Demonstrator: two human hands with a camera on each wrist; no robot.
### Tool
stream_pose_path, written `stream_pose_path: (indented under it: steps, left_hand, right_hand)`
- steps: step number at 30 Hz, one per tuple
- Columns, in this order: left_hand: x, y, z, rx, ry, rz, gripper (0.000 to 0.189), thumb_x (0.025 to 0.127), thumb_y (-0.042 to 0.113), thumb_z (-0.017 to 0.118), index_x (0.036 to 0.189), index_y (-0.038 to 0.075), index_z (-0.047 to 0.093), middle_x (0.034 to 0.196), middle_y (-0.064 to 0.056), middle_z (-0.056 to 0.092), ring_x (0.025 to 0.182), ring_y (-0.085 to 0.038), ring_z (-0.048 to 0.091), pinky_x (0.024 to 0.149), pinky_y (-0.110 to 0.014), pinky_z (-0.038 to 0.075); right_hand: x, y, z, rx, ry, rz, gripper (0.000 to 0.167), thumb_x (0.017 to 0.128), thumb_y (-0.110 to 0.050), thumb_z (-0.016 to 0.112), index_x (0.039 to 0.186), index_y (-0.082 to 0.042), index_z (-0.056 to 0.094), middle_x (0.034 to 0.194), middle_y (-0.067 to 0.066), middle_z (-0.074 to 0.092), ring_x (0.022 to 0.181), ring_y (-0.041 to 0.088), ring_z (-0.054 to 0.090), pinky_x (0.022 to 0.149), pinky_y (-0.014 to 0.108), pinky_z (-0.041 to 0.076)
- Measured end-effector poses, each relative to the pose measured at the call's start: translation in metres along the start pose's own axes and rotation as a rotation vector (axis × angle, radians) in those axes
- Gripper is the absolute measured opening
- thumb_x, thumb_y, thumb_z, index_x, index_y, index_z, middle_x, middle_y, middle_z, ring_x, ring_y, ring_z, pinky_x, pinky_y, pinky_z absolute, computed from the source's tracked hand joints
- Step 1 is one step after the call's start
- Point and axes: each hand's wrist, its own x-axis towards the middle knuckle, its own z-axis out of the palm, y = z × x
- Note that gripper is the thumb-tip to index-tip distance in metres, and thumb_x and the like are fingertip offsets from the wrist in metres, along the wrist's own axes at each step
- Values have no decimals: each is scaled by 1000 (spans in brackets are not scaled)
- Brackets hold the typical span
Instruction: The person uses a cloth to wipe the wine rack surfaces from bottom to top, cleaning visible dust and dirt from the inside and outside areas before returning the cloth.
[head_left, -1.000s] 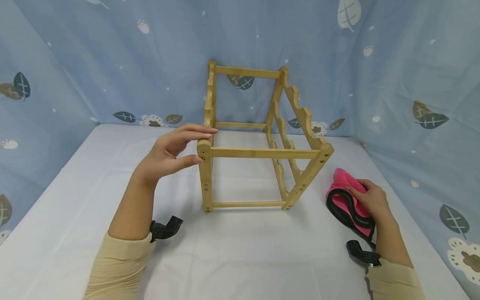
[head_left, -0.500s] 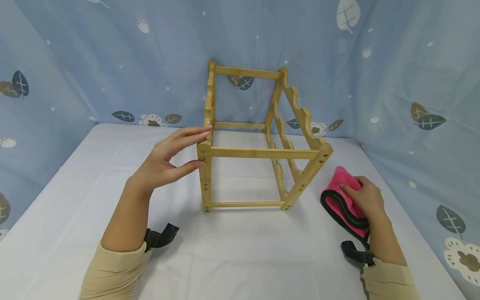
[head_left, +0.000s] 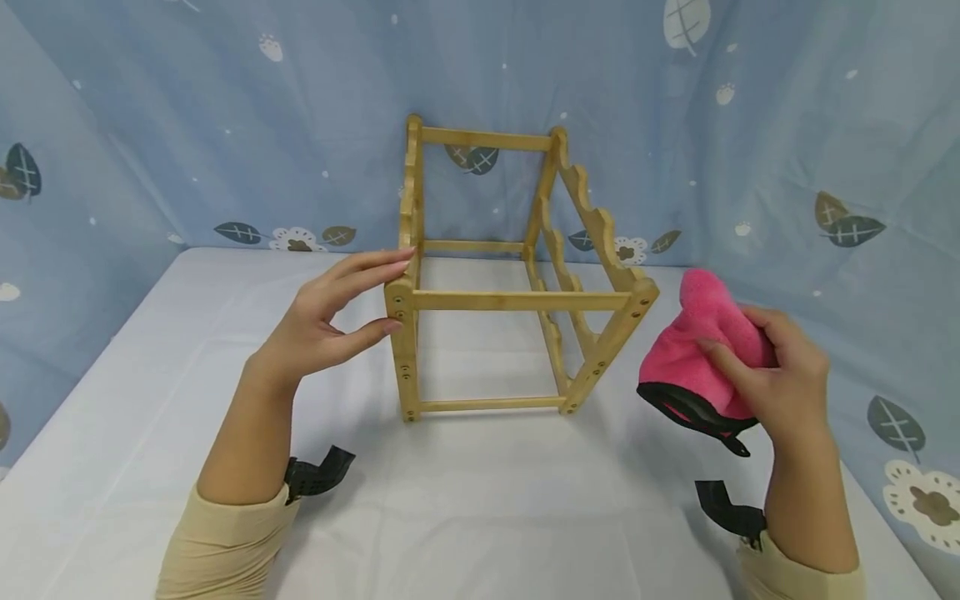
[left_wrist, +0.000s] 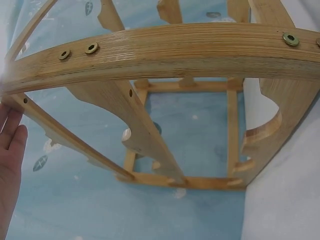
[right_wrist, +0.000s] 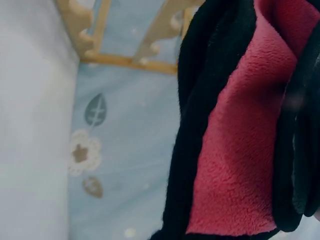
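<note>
A wooden rack with scalloped side rails stands in the middle of the table. My left hand is at its near left corner; nearly straight fingers rest on the top and the thumb touches the post. In the left wrist view, fingertips meet the rack's end at the left edge. To the right of the rack, my right hand holds up a folded pink plush cloth with black edging, pinched between thumb and fingers. The cloth fills much of the right wrist view and hides most of that hand.
A white cloth covers the table. Blue leaf-patterned curtains hang behind and along both sides, close behind the rack. Black camera mounts are strapped to both wrists.
My right hand has lifted the pink cloth off the table, and it now hangs with its black edge downward. The left hand stays at the rack's corner, and the rack has not visibly moved.
</note>
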Motion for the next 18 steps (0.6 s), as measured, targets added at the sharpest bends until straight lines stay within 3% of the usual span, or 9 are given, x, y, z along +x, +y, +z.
stream_pose_path:
  steps: [4,7,10,18]
  left_hand:
    - [0,1,-1,2,2,1,47,91,23,65,130,-1,55,135,-9,53,124,-19,50,104,-30,42]
    - [1,2,-2,14,-2,-16,47,91,23,65,130,0,55,136,-8,52,124,-19,50,105,-30,42]
    - [1,2,-2,22,-3,-24,47,91,24,65,130,0,55,136,-8,52,124,-19,50,105,-30,42]
    - [0,2,-1,32,-8,-36,47,91,26,64,130,0,55,136,-7,52,124,-18,50,105,-29,42]
  right_hand:
    - [0,-16,3,157,42,-250,55,78,-37,77,100,12,65,95,4,66,95,-3,56,78,7,44]
    - [1,-26,7,226,78,-351,70,77,-52,72,92,16,63,89,18,64,96,-1,57,81,7,45]
    - [4,-32,11,242,68,-400,69,78,-51,71,89,17,63,85,21,63,96,-2,57,81,7,45]
    - [10,-28,16,135,-72,-437,65,82,-54,66,89,10,67,85,23,62,99,-6,52,83,8,41]
